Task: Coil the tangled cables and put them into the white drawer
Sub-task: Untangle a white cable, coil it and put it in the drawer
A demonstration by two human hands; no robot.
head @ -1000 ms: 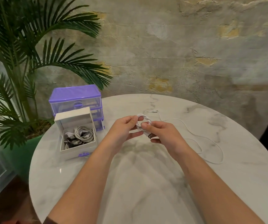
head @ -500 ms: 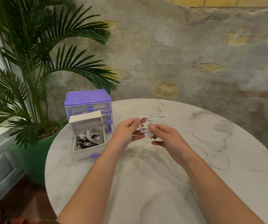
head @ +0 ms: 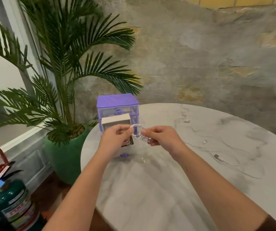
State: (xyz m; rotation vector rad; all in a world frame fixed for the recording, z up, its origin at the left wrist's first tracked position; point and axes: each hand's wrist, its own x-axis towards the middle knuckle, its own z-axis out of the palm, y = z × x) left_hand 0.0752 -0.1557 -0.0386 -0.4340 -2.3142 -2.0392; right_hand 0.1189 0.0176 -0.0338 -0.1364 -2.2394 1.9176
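Note:
A small coil of white cable (head: 137,127) is held up between both hands. My left hand (head: 115,139) pinches its left side and my right hand (head: 160,136) pinches its right side, where the plug ends stick out. The coil hangs just above the pulled-out white drawer (head: 115,121), whose contents are mostly hidden behind my left hand. The drawer belongs to a purple drawer unit (head: 117,104) at the table's left edge. Loose white cables (head: 222,160) lie spread on the marble table (head: 150,189) to the right.
A palm in a green pot (head: 62,152) stands left of the table beside a window. A green fire extinguisher (head: 9,202) stands on the floor at lower left. A rough wall lies behind the table.
Both hands have carried the coil to the left, from over the table's middle to above the open drawer. The view has swung left as well.

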